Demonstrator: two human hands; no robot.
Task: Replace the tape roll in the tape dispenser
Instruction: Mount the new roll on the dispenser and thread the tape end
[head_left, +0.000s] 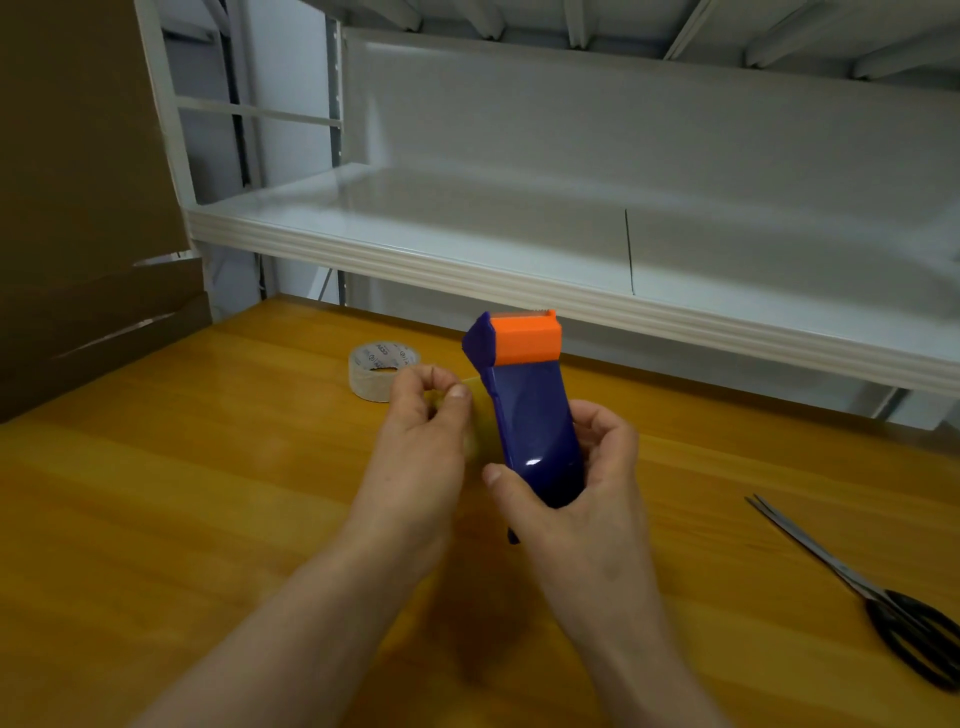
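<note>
Around the tape dispenser (535, 415), the counter (182, 519) lies open from 5 to 9 o'clock. A clear tape roll (382, 370) sits near at 11, and scissors (857, 587) lie well apart at 4. A white shelf (571, 291) overhangs the far edge at 12. Cardboard (78, 260) walls off 10.

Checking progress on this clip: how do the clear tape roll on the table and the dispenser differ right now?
The roll lies flat on the table, in no hand; the dispenser is held up off the table in the right hand. The roll is a clear ring; the dispenser is a blue body with an orange head. The left hand pinches a yellowish piece at the dispenser's side, not the roll. Both are over the same table.
</note>
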